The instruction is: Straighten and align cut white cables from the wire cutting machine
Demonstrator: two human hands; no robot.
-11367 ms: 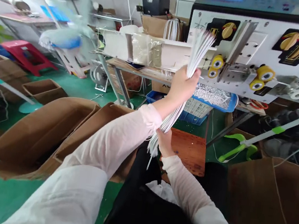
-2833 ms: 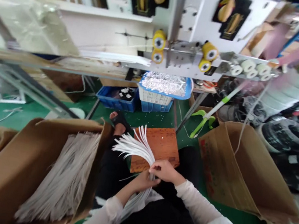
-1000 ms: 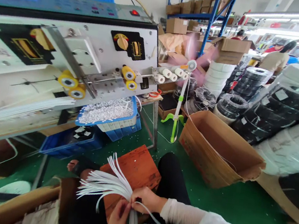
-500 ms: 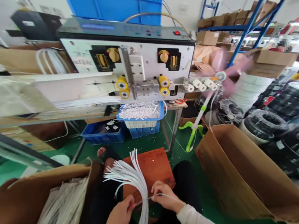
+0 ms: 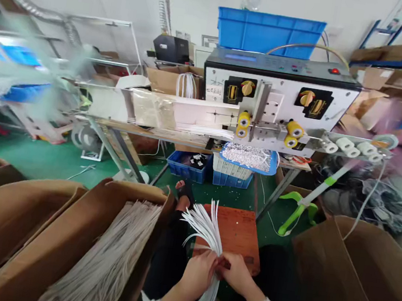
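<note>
A bundle of cut white wires [image 5: 210,234] stands between my legs, its loose ends fanned out at the top. My left hand [image 5: 199,273] is closed, fingers pinched against the front of the bundle. From the other side my right hand [image 5: 237,272] meets it, its thumb and fingers also pinched together. The thin white strand seen between the hands earlier is mostly hidden by the fingers now. Under the bundle's upper end is a reddish-brown wooden stool top [image 5: 242,231].
An open cardboard box [image 5: 103,206] of white wires stands at my left, another box [image 5: 322,272] at my right. Ahead, a wire-cutting machine [image 5: 287,93] sits on a bench. Below it are a blue tray [image 5: 264,167] of white scraps and a green-footed stand [image 5: 297,209].
My hands have come together at the bundle; before, they were apart with a thin strand stretched across it. My view has turned left, and the bundle's fanned end appears more upright.
</note>
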